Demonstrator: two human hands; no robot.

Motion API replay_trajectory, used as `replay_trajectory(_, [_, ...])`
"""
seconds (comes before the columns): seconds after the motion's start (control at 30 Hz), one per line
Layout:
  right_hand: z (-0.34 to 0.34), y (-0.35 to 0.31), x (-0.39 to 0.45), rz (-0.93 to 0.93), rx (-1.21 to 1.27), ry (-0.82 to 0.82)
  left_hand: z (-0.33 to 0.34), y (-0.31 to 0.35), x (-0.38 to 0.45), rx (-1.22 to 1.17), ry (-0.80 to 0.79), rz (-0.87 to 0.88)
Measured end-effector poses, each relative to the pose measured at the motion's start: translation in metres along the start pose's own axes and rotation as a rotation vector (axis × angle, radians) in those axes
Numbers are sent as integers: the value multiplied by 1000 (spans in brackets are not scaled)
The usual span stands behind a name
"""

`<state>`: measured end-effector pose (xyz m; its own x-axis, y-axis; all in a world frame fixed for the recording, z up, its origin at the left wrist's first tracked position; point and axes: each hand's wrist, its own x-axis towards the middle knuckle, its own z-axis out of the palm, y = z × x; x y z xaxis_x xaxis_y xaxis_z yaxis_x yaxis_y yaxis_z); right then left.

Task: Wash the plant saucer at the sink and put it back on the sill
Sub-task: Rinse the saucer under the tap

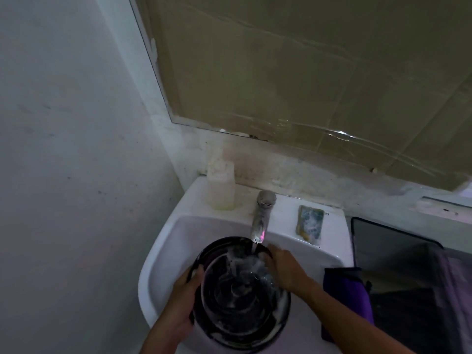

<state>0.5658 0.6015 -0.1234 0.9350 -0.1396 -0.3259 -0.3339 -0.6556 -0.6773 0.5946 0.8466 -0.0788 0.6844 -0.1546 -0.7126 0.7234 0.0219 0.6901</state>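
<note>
A round black plant saucer with soapy streaks lies in the white sink, under the running chrome tap. Water falls onto its upper right part and foams there. My left hand grips the saucer's left rim, thumb over the edge. My right hand rests on the upper right rim beside the water stream, fingers inside the saucer. The window sill is not in view.
A translucent soap bottle stands at the sink's back left. A soapy sponge lies on the back right ledge. A purple cloth hangs at the sink's right edge, beside a dark bin. A mirror covered with cardboard hangs above.
</note>
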Motion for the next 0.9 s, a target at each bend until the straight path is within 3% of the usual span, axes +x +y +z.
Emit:
replay_trajectory(0.07, [-2,10,-13,157,255,2,4,1,6,70,18,37])
replay_trajectory(0.13, [2,17,-26,261,372,15,7,-1,16,334,92,143])
replay_trajectory(0.23, [7,17,-43,309,409,81,14,-1,36,852,179,332])
replay_trajectory(0.4, [4,7,-52,310,420,174,43,-1,59,1583,392,474])
replay_trajectory(0.5, [7,-3,-52,314,413,184,72,-3,63,1729,435,580])
replay_trajectory(0.67, [14,-11,-54,307,425,261,120,-6,60,1744,281,579])
replay_trajectory(0.77, [14,-11,-55,346,450,266,134,-25,47,1719,82,728])
replay_trajectory(0.9, [9,-4,-62,345,467,267,129,-26,50,1807,85,942])
